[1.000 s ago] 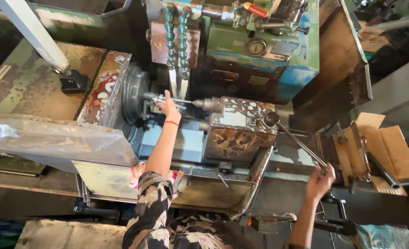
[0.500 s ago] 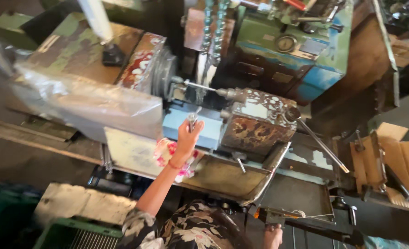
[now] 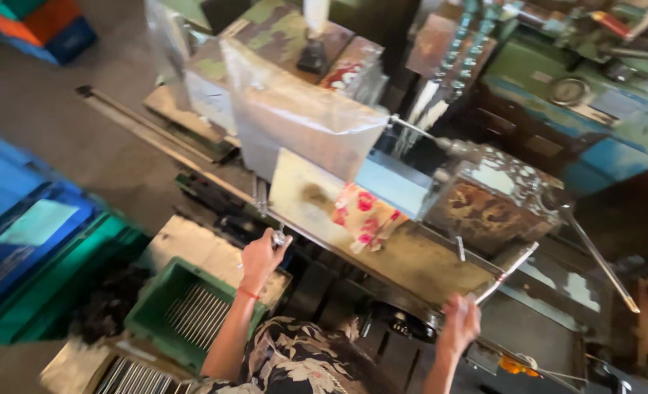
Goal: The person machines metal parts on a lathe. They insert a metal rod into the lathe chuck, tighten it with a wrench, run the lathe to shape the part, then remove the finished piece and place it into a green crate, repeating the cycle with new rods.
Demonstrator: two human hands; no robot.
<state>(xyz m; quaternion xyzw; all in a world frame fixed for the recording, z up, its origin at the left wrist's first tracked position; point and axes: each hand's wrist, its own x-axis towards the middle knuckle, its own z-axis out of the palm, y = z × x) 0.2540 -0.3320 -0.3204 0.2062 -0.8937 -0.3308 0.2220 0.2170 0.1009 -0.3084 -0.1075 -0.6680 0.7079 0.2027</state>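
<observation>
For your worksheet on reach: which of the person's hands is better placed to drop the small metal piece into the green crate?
Probably the left hand: it holds the small metal piece above the green crate; the right hand is far across.

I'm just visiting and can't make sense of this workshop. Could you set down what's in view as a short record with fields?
Place: workshop, seen from above
Machine: worn metal lathe, green and blue paint
Left hand: left hand closed on a small shiny metal piece
Right hand: right hand at the front edge of the machine's tray
On the machine: flowered rag, clear plastic sheet
Below left: green crate holding thin metal rods
Picture quality: blurred
</observation>
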